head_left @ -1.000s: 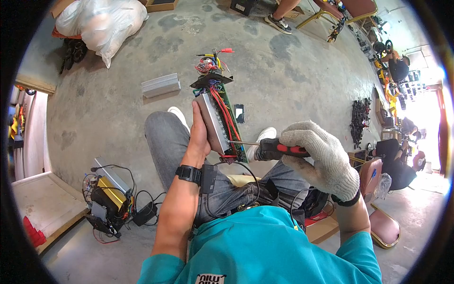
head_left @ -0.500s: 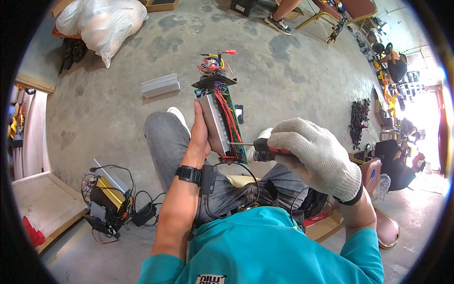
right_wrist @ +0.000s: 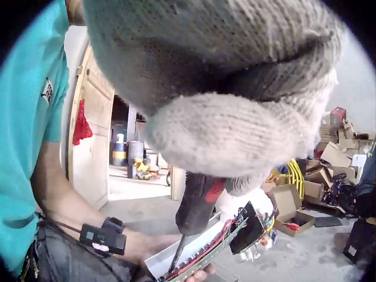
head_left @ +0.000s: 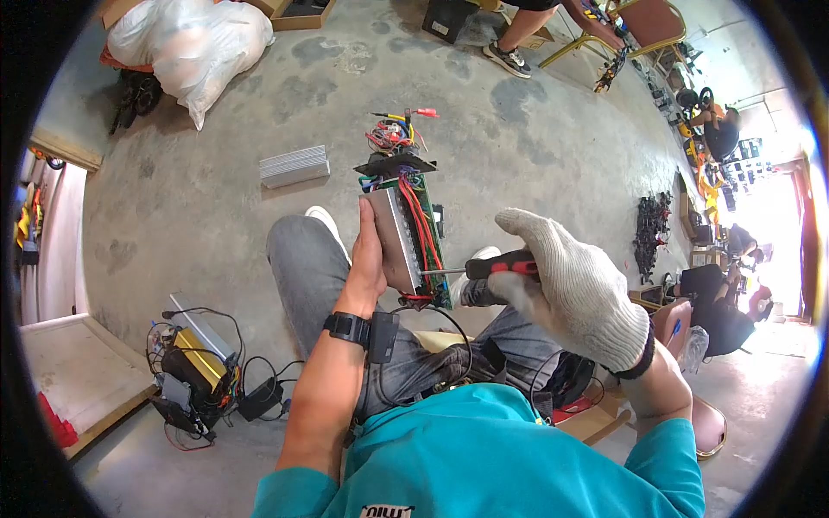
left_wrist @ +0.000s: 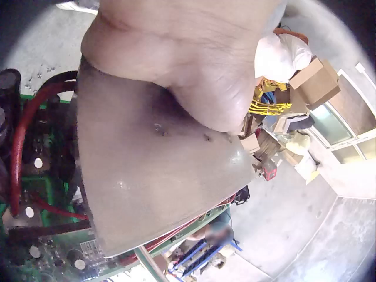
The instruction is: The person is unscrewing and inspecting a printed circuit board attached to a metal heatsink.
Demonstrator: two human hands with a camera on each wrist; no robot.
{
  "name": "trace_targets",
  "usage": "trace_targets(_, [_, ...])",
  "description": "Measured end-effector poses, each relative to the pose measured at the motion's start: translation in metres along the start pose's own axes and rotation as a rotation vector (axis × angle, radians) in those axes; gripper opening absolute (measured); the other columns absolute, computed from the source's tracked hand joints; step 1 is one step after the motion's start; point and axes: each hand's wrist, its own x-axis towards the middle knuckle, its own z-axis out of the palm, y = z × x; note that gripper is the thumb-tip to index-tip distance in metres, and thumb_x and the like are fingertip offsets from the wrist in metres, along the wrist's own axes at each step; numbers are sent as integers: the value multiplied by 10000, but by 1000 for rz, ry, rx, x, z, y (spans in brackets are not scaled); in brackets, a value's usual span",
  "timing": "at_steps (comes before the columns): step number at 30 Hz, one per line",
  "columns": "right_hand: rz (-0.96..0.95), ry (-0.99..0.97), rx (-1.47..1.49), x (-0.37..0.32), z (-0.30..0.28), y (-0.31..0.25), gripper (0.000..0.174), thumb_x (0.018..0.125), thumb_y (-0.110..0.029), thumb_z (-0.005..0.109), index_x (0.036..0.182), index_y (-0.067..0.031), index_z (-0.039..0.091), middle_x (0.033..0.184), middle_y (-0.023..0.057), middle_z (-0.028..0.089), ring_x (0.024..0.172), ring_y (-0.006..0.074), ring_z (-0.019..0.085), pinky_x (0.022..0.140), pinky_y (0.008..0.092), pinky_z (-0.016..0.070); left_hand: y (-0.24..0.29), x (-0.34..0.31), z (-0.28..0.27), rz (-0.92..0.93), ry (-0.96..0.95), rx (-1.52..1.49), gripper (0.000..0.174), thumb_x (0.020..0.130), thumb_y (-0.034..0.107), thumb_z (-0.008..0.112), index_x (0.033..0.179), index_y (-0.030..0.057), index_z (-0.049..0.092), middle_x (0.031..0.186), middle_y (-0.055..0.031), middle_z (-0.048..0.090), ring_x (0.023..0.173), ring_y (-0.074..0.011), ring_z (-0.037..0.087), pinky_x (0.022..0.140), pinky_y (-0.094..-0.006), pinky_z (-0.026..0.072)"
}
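Gloved right hand (head_left: 574,285) grips the screwdriver (head_left: 501,266), tip against the lower end of the circuit board (head_left: 413,229) that the bare left hand (head_left: 371,259) clasps upright above the knees (head_left: 298,250): seemingly mid-screw, needing the tip kept seated.

Stained concrete floor (head_left: 216,216). Ribbed aluminium casing (head_left: 294,166) lies flat, well apart from white plastic sack (head_left: 194,39). Yellow box with tangled wires (head_left: 197,369) near wooden platform (head_left: 78,380). Heap of black parts (head_left: 654,226) far right.
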Motion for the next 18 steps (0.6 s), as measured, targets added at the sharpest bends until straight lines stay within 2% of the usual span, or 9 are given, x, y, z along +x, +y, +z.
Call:
trace_targets(3, [-41,52,23,2,2,7,456,915,-98,703,1349,-132,564,1133,155,622,915,399,709,794,484,575,1,-1,3,-5,17,19,818,1066,717,221,1416,63,566,1222,-144,721,1075,-246,745,922,-416,641])
trace_targets(5, [-349,126,13,3,4,18,500,900,-112,722,1366,-121,542,1096,152,639,887,409,712,782,494,576,1,-2,3,-2,10,31,809,1071,709,219,1413,64,568,1226,-141,720,1082,-244,744,924,-415,641])
trace_targets(6, [-352,126,11,2,5,17,500,900,-112,722,1366,-121,542,1096,152,639,887,409,712,782,494,576,1,-2,1,1,11,30,809,1071,709,219,1413,64,568,1226,-141,720,1082,-244,744,924,-415,641])
trace_targets(8, [-170,39,-7,-2,6,15,515,866,-60,727,1348,-93,548,1128,159,629,907,406,710,794,486,581,0,-1,1,6,28,-4,794,1076,699,222,1412,67,566,1223,-139,719,1075,-244,746,923,-410,644])
trace_targets(9, [-171,40,-9,-3,7,13,515,866,-60,727,1348,-93,548,1128,159,629,907,406,710,794,486,581,0,-1,1,8,26,-5,794,1076,699,222,1412,67,566,1223,-139,719,1075,-244,746,923,-410,644])
trace_targets(11, [55,42,33,-3,9,10,498,850,-38,739,1317,-73,570,1178,155,612,962,393,715,826,467,586,0,-1,1,26,15,-6,785,1077,697,227,1413,69,558,1213,-141,720,1065,-244,749,915,-411,650])
trace_targets(12, [55,43,33,-3,7,10,498,850,-38,739,1317,-73,570,1178,155,612,962,393,715,826,467,586,0,-1,3,27,15,-5,785,1077,697,227,1413,69,558,1213,-141,720,1065,-244,749,915,-411,650])
trace_targets(14, [-159,92,85,-5,2,13,511,857,-63,753,1327,-55,553,1157,166,652,974,388,725,827,458,592,0,-3,6,38,54,-5,788,1071,707,233,1414,72,551,1208,-144,720,1059,-245,751,906,-414,654])
trace_targets(18, [-342,142,-10,-2,9,22,492,886,-115,786,1312,-60,545,1103,179,677,997,385,742,830,436,603,-4,0,-1,41,27,-54,793,1067,715,235,1407,75,556,1210,-143,719,1061,-247,750,906,-416,655])
